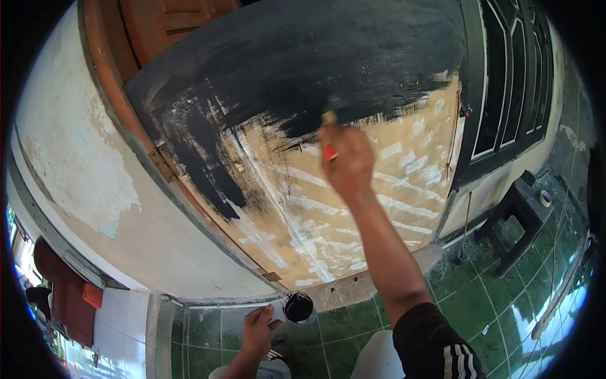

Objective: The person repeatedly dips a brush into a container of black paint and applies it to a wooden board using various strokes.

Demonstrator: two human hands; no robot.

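Note:
My right hand [351, 159] is wrapped round a paintbrush [329, 118], its ferrule and a bit of red handle showing. The blurred bristles meet the wet black paint on a door panel [391, 189]. Black covers the panel's upper part and runs down its left side in ragged streaks; lower down it is bare tan with white patches. Low in front of me, my left hand [257, 330] grips the pale side of a small paint container [298, 307]. Black paint shows in its round opening.
A brown door frame [120, 104] and peeling wall [82, 151] flank the panel on the left. To the right are a dark-framed window [505, 82] and a dark stool [519, 218] with a tape roll [545, 198] on it. Green tiles [464, 309] cover the floor.

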